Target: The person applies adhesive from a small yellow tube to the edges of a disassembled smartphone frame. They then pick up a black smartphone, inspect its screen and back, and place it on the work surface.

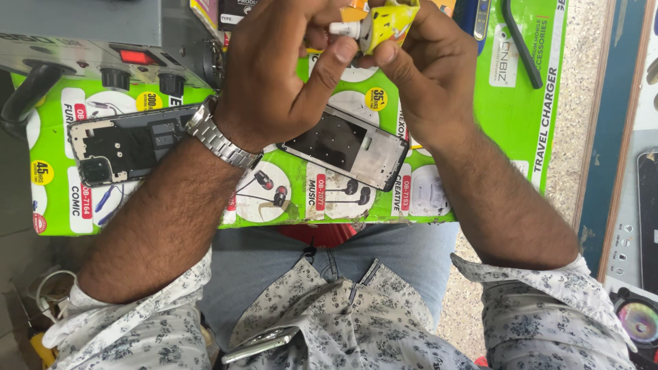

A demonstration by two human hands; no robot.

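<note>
While hands (356,68) pinch it, tube (387,24) sits between

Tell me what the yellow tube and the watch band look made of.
Tube: likely soft metal or plastic, since it looks creased and squashed under the right hand. Watch band on the left wrist: brushed metal links with a silvery sheen.
</note>
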